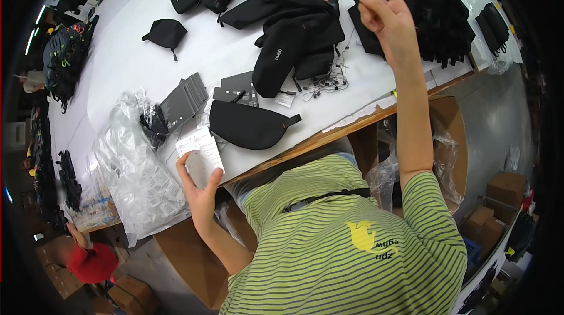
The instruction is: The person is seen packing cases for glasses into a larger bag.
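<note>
My left hand (201,197) is closed around the lower edge of a small stack of white printed slips (202,153), thumb on one side and fingers on the other. Beside the slips, at the table's near edge, lies a black half-round pouch (249,125) with a small tab at its right end. My right hand (386,15) is raised near a pile of black pouches (437,15) at the far right. Its fingers are bent together as in a pinch; anything between them is too small to make out.
Dark grey cards (183,102) lie stacked by a clear plastic bag (138,168). More black pouches (299,39) are heaped mid-table, with tangled black cords (329,83) nearby. One small pouch (166,34) lies apart. Open cardboard boxes (191,262) stand below; a person in red (93,262) is at lower left.
</note>
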Demonstrator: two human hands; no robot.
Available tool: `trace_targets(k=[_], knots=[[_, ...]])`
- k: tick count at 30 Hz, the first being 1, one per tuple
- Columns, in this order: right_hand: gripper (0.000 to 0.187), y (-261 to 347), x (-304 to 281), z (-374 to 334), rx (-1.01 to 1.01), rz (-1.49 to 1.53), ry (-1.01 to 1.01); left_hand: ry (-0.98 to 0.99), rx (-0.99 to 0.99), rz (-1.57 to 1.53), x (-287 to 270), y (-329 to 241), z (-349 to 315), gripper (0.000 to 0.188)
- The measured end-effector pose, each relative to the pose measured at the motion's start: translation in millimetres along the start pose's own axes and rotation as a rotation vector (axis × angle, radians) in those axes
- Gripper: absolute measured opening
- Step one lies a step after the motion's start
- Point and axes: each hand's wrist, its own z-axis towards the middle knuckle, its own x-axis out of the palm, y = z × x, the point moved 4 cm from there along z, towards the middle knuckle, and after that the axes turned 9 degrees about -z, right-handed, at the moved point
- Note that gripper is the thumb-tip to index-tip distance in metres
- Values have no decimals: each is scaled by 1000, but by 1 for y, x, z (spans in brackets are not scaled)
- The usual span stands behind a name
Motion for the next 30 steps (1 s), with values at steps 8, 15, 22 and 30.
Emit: trace_targets(k=[8,15,22,30], knots=[[35,23,38,-4,-131,-323,28,44,-132,-243,25,3,-1,52],[36,-27,119,-95,162,-89,232,80,-9,-364,74,-7,3,16],[36,-37,151,-123,-226,-382,251,44,75,-373,99,-22,-3,10],[30,-33,149,-126,-144,-382,263,7,225,-322,96,-25,-13,12]])
